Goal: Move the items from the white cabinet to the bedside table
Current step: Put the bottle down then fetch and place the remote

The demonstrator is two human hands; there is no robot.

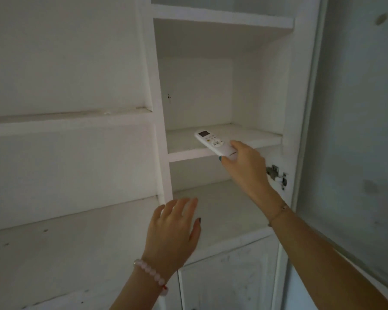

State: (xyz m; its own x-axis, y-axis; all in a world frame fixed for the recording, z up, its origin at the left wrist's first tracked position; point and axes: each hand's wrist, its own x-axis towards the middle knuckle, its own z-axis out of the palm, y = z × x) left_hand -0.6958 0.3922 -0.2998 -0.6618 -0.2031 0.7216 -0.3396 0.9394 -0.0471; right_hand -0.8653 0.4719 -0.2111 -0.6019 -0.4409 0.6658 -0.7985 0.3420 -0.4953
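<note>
The person's right hand (244, 166) pinches the near end of a slim white plastic air-conditioner remote control with a small display (213, 142), thumb on one long edge and fingers curled round the other, with the button face turned up. The left hand (175, 231) holds nothing; its fingers are spread and nearly straight, and it hovers in front of the shelf below, near the upright divider. The remote control sits at the front of the middle shelf in the right-hand bay of the white painted wooden cabinet (160, 104). Its gripped end overhangs the shelf's front edge; whether the display end rests on the board or is just clear of it cannot be told. Its long axis runs from the hand, low and right, up and leftward into the bay, with the display end pointing away from the person. It looks light and rigid, with a smooth shell that could slip in a two-finger pinch. A grip further along the body, round both long edges near the middle, would probably be steadier and would keep fingers off the buttons. It is likely to survive a knock but not a fall to the floor. Further out, a metal hinge (276, 173) shows on the bay's right wall beside an open frosted-glass door (356, 130). The bedside table is not in view.
</note>
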